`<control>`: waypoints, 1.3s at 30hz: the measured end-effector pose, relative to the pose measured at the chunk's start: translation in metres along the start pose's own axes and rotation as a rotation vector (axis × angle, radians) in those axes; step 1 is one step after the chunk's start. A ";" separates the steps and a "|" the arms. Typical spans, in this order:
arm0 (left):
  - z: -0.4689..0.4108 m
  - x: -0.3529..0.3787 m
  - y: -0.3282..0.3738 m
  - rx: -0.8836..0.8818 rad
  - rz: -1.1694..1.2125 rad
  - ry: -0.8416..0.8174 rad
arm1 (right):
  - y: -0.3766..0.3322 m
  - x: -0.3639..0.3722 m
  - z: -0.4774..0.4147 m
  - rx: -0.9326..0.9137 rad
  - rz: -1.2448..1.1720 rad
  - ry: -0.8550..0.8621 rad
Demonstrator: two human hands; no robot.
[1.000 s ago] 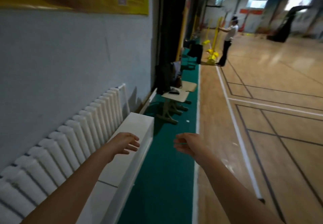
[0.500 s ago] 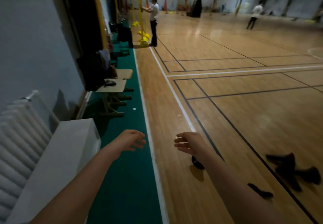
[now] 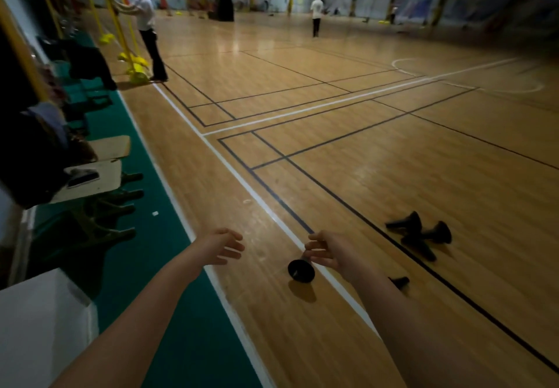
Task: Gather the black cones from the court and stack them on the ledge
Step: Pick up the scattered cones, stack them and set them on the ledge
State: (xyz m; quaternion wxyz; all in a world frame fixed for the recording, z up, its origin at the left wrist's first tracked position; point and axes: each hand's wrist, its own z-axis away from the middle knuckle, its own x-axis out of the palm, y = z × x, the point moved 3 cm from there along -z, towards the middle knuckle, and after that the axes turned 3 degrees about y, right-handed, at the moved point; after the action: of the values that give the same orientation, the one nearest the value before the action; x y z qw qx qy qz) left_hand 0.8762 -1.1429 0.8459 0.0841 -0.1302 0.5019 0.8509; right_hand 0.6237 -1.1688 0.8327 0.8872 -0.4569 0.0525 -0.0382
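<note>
The left hand (image 3: 220,247) is held released. The right hand (image 3: 329,254) is curled just above 1 black cone (image 3: 301,271), presumably for gathering; a grasp cannot be told.

Reaching out over the court (image 3: 332,175).
Left hand (image 3: 219,247) spread; right hand (image 3: 329,254) curled above a black cone (image 3: 301,271), contact unclear; more cones (image 3: 420,245) farther right.

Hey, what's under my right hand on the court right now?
A black cone shows below the right hand, its wide base facing the camera. Its narrow tip is covered by the fingers, so whether they grip it cannot be seen.
</note>
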 end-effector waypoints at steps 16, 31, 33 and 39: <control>-0.130 0.113 0.085 0.093 -0.122 -0.253 | -0.044 -0.091 -0.103 0.029 -0.109 0.199; -0.285 0.238 0.205 0.068 -0.243 -0.246 | -0.150 -0.205 -0.279 0.111 -0.091 0.232; -0.323 0.241 0.221 0.066 -0.242 -0.244 | -0.170 -0.203 -0.314 0.104 -0.081 0.229; -0.432 0.238 0.264 0.038 -0.247 -0.255 | -0.237 -0.190 -0.409 0.074 -0.077 0.241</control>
State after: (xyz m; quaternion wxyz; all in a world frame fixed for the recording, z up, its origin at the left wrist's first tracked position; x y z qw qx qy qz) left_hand 0.6362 -1.6454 0.7935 0.2533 -0.0803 0.4834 0.8341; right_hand 0.3781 -1.6140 0.8005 0.8886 -0.4177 0.1394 -0.1286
